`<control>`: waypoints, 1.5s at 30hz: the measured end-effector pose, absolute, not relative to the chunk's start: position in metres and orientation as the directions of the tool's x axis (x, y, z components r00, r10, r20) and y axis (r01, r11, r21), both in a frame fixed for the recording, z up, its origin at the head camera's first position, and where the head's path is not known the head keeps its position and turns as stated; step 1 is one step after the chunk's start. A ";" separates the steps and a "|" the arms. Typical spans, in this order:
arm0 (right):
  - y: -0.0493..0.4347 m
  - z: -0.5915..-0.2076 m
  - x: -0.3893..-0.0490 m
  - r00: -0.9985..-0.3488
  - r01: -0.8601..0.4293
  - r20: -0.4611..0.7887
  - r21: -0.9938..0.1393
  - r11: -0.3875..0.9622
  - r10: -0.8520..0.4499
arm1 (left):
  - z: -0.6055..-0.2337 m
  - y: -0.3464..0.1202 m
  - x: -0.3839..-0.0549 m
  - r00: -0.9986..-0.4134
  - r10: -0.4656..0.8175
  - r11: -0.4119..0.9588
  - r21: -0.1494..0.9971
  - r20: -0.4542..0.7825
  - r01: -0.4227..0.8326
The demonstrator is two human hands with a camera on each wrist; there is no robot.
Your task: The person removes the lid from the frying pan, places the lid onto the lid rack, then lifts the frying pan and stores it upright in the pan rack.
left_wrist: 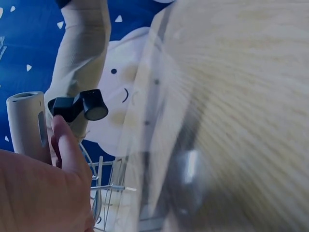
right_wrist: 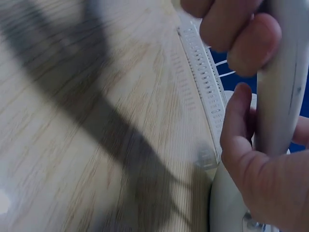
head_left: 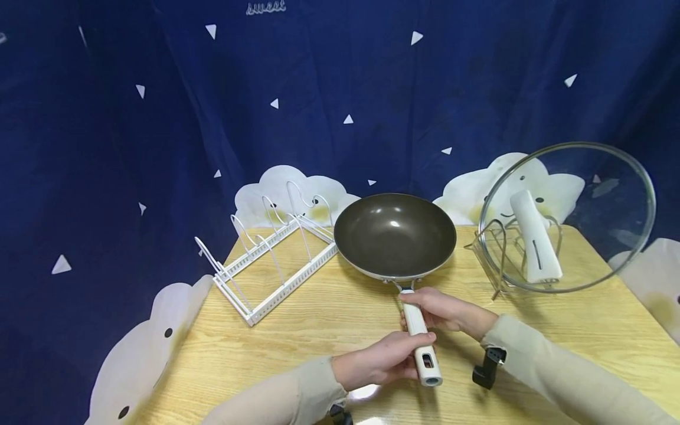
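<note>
A wok [head_left: 395,236] with a dark inside and a pale outside points away from me, its white handle [head_left: 416,321] towards me. Close to the pan end, my right hand [head_left: 440,308] grips the handle. Lower down, near the handle's hanging hole, my left hand [head_left: 385,357] holds it, thumb across the top. In the left wrist view the handle's end [left_wrist: 26,123] sticks out past the left hand [left_wrist: 43,188]. The right wrist view has the right hand [right_wrist: 270,179] around the handle, beside the wok's pale outer wall [right_wrist: 231,200]. The handle is above the table.
To the left stands a white rack [head_left: 289,286] with wire dividers, its right end beside the wok. A glass lid [head_left: 595,195] with a white knob handle [head_left: 533,242] leans upright in a wire stand [head_left: 499,260] at the right. Behind the wooden table [head_left: 255,348] hangs a blue curtain [head_left: 329,71].
</note>
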State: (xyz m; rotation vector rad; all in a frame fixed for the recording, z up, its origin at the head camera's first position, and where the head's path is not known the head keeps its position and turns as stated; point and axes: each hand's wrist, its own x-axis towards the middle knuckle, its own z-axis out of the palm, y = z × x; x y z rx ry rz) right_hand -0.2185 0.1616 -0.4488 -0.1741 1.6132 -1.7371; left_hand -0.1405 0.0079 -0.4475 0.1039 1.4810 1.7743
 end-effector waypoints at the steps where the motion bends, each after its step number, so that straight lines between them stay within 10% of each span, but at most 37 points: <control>1: 0.161 -0.448 -0.219 -0.707 0.435 -0.383 -0.898 0.061 -0.595 | -0.448 0.009 -0.141 -0.672 0.616 -0.013 0.847 -0.412 -0.531; 21: 0.155 -0.442 -0.221 -0.654 0.591 -0.384 -0.797 -0.123 -0.652 | -0.452 0.033 -0.131 -0.749 0.549 -0.358 0.706 -0.371 -0.611; 45: 0.159 -0.449 -0.223 -0.618 0.589 -0.371 -0.802 -0.096 -0.693 | -0.444 0.047 -0.127 -0.807 0.340 -0.293 0.761 -0.483 -0.579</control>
